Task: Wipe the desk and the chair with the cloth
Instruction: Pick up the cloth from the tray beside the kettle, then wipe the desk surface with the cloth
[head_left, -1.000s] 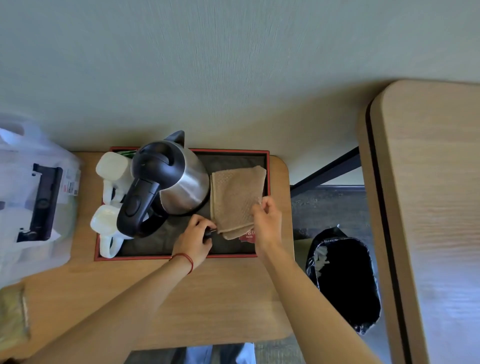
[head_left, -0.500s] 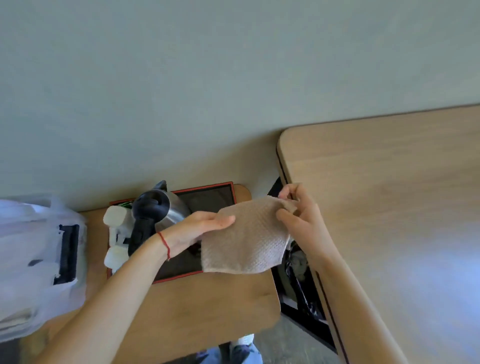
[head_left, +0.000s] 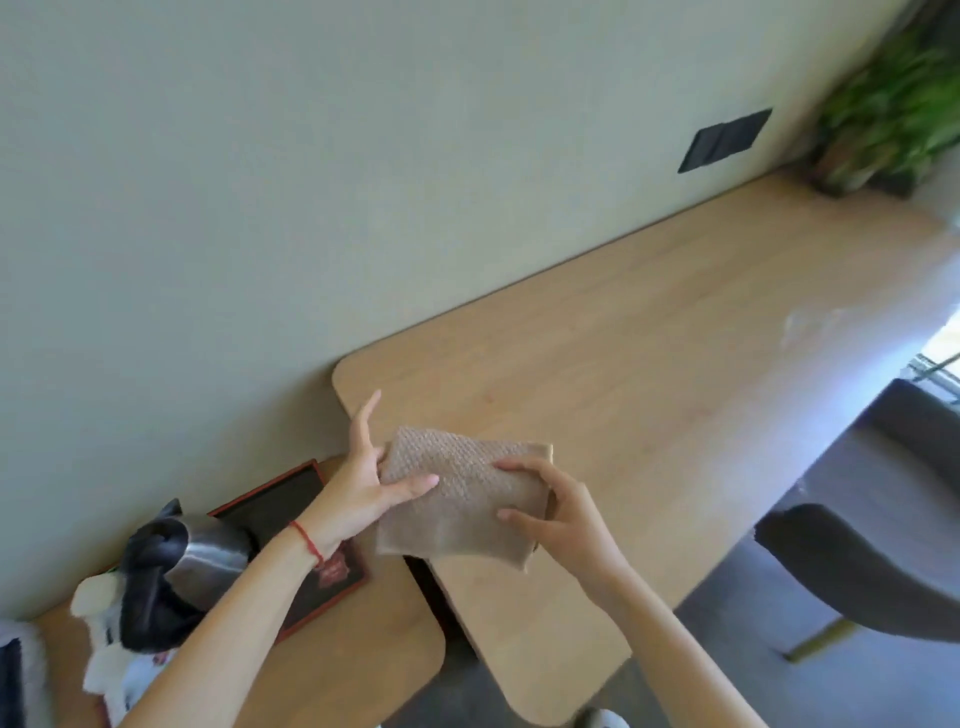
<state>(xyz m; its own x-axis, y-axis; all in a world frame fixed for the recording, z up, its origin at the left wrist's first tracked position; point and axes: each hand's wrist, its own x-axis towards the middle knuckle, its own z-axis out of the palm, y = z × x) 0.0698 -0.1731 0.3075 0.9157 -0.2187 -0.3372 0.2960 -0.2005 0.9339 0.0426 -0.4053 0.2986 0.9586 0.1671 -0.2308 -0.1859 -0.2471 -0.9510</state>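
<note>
Lifted off the tray a second ago, the cloth is now held in the air over the near left corner of the long desk, spread flat between both hands. It is a tan, waffle-textured square, folded, and whether its underside touches the desk cannot be told. On the left edge, the left hand pinches the cloth with the thumb lying on top and the other fingers extended upward behind it; a red string circles that wrist. From the right, the right hand grips the near right part, fingertips curled onto the top face and the thumb at the near edge.

Most of the desk's pale wood runs bare toward the far right along the greenish wall. A faint whitish smear shows on it far right, and a blurred green plant stands at its far end. Low on the wall sits a dark socket plate.

To the left, on a lower side table, a red-rimmed black tray carries a steel kettle with a black lid, and white cups beside it. A dark grey chair stands at the desk's near right, well apart from the cloth.
</note>
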